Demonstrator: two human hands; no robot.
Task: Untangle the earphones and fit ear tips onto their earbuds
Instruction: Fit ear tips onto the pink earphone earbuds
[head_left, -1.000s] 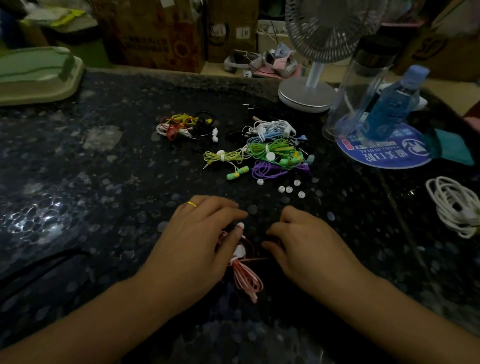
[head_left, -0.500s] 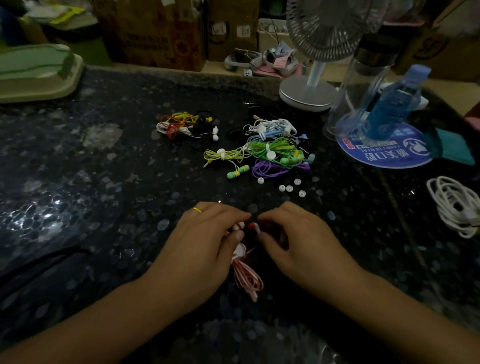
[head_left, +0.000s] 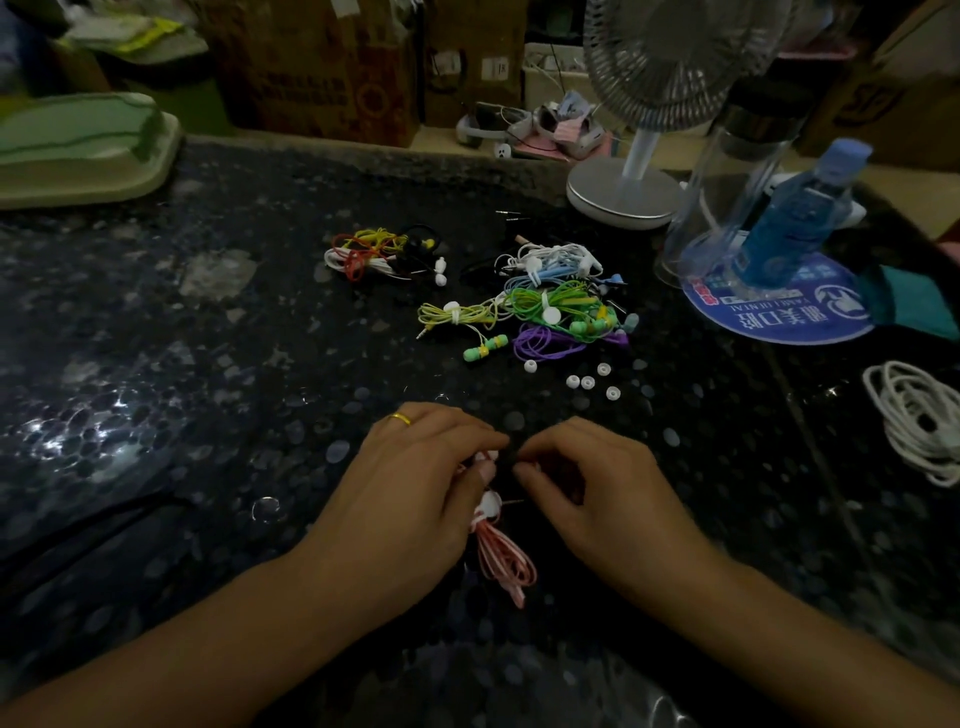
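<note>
My left hand (head_left: 410, 483), with a gold ring, holds the top of a bundled pink earphone cable (head_left: 506, 558) near the table's front; the cable hangs toward me below a white clip. Fingers of my right hand (head_left: 597, 483) are curled and pinch something small at the earbud end, right against my left fingertips; what they pinch is hidden. Farther back lie coiled earphones: green (head_left: 556, 304), yellow-green (head_left: 457, 314), purple (head_left: 545, 343), white-blue (head_left: 550, 262), and a red-yellow-white tangle (head_left: 374, 254). Several loose white ear tips (head_left: 587, 382) lie between the pile and my hands.
A desk fan (head_left: 623, 192) stands at the back right beside a clear bottle (head_left: 722, 171) and a blue bottle (head_left: 795, 208) on a round blue mat (head_left: 769, 317). A white cable coil (head_left: 919, 415) lies at the right edge. A green tray (head_left: 78, 150) sits back left.
My right hand moved left and closed in on the pink earphone's earbud end, meeting my left fingertips. My left hand stayed on the bundle.
</note>
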